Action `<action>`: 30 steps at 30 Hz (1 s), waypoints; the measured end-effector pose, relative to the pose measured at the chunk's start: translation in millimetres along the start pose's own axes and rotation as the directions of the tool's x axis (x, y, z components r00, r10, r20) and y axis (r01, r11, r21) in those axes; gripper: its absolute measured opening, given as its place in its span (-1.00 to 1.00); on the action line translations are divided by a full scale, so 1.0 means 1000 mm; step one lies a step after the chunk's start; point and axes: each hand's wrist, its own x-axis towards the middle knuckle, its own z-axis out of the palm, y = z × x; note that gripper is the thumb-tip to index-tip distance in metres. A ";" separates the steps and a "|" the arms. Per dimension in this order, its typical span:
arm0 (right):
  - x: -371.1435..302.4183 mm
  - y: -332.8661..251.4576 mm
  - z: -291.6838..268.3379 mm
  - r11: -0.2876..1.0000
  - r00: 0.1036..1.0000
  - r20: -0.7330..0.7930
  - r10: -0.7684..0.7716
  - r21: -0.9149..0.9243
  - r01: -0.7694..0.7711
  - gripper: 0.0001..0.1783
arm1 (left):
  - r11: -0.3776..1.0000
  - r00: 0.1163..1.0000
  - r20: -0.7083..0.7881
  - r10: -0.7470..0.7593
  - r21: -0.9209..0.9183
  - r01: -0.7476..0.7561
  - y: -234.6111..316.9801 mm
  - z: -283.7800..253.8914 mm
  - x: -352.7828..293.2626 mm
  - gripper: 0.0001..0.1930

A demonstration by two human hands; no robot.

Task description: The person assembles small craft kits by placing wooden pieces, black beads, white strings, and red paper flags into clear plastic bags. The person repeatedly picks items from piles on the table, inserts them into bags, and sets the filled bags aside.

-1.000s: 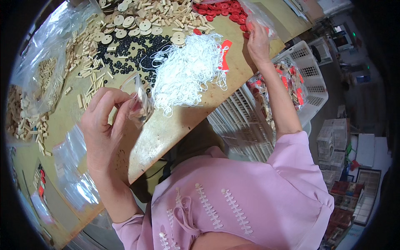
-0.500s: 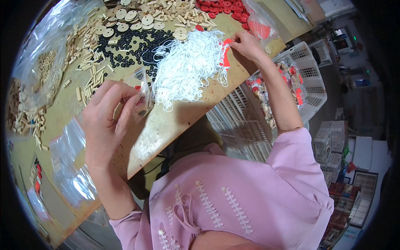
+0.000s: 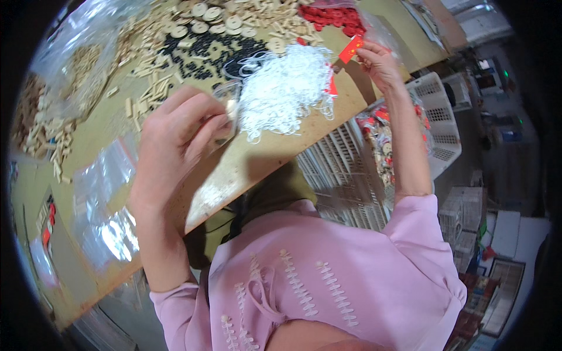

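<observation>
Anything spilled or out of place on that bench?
Nothing looks damaged. Pale wooden sticks lie scattered loose across the table by their bag. Left hand pinches a clear bag; right hand holds a red card.

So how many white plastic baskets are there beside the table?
1 in clear view: the white basket right of the table, past the right hand. Others may be hidden.

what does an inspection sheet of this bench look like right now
surface: wooden table, mostly covered
job's things: small clear bag in left hand; red card pinched by right hand
clutter: white string pile, black beads, wooden discs, wooden sticks, red pieces, empty plastic bags
grippers: both hands closed on their items
cables: nothing seen
surroundings: white basket beside table, boxes on floor
</observation>
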 end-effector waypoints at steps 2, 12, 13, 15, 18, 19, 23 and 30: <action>-0.020 -0.026 0.032 0.997 0.983 0.175 -0.050 0.068 0.039 -0.81 | 0.998 0.998 -0.007 0.069 0.007 -0.069 -0.005 0.000 -0.002 -0.93; -0.107 -0.077 0.195 0.918 0.803 0.449 -0.393 0.136 0.373 -0.80 | 0.970 0.973 -0.019 0.232 -0.072 -0.233 -0.015 0.004 -0.001 -0.91; -0.109 -0.076 0.198 0.927 0.790 0.489 -0.370 0.142 0.347 -0.82 | 0.972 0.976 -0.019 0.216 -0.086 -0.217 -0.014 0.003 0.000 -0.90; -0.112 -0.077 0.200 0.951 0.795 0.533 -0.289 0.066 0.301 -0.86 | 0.976 0.980 -0.034 0.194 -0.099 -0.196 -0.013 0.004 -0.001 -0.89; -0.112 -0.087 0.191 0.968 0.812 0.576 -0.094 -0.137 0.209 -0.88 | 0.975 0.979 -0.065 0.194 -0.098 -0.199 -0.017 0.005 -0.002 -0.88; -0.111 -0.089 0.190 0.971 0.816 0.575 -0.065 -0.152 0.185 -0.89 | 0.975 0.977 -0.072 0.201 -0.086 -0.207 -0.018 0.004 -0.002 -0.88; -0.116 -0.084 0.196 0.983 0.793 0.608 0.036 -0.166 0.083 -0.91 | 0.971 0.972 -0.090 0.216 -0.084 -0.224 -0.022 0.006 -0.001 -0.87; -0.105 -0.087 0.193 0.963 0.688 0.717 0.114 -0.251 0.102 -0.88 | 0.979 0.978 -0.090 0.190 -0.057 -0.195 -0.022 0.004 0.001 -0.90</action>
